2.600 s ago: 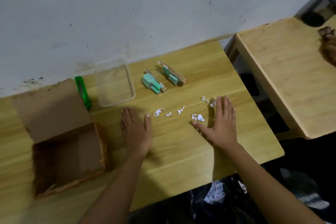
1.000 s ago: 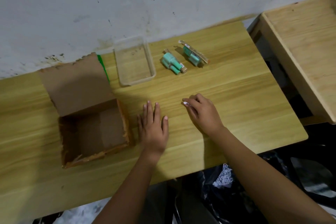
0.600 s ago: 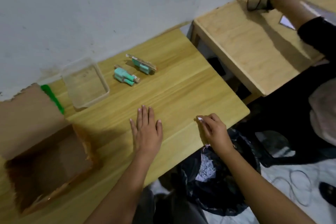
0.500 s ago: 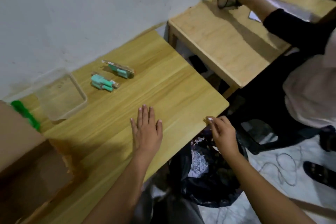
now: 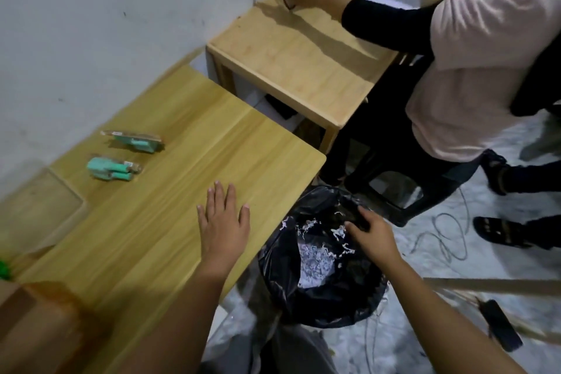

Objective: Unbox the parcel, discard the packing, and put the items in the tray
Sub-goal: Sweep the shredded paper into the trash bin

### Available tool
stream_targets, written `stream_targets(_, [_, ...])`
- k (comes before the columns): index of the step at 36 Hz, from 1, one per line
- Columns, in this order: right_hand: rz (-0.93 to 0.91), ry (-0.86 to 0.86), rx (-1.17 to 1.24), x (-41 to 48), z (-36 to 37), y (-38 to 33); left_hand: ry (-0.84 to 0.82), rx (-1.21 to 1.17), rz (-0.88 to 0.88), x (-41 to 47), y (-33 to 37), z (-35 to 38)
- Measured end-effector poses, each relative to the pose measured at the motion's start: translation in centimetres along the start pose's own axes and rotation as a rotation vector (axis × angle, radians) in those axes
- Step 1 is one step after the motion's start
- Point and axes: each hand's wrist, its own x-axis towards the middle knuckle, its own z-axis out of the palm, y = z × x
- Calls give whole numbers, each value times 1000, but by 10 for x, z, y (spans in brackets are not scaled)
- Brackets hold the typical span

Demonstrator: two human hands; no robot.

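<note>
Right hand (image 5: 372, 232), grip not discernible, is held over a black plastic bin bag (image 5: 318, 308) of feather-light white paper shreds (image 5: 315, 261), left hand (image 5: 223, 228) laid flat; stiff mint-green blister packs (image 5: 113, 169) likely best pinched edgewise.

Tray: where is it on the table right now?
Head view, far left: the clear tray sits on the table near the wall, just left of the nearer green item.

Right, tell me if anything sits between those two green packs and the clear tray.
Nothing visible does. The near green pack and the far green pack lie on bare wood beside the clear tray. The left hand rests flat on the table, off that path; the right hand is over the bin bag.
</note>
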Motion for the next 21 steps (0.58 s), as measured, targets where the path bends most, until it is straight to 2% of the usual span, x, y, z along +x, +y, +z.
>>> stream_targets(4, [-83,69,32,7,-17,-43,-99,-4,16,5,-4,-20])
stream_targets(7, [-212,91,32,11,-27,-89,-166,-114,-13,6,-11,-44])
stream_targets(9, [-318,66,7,12,-30,-122,-150,-194,-47,2,-18,-61])
stream_targets(15, [-623,-105,-69,3,2,-217,78,-266,-164,-21,-59,-111])
stream_targets(21, [-809,-324,-79,-45,85,-291,373,-410,-216,-81,-125,-154])
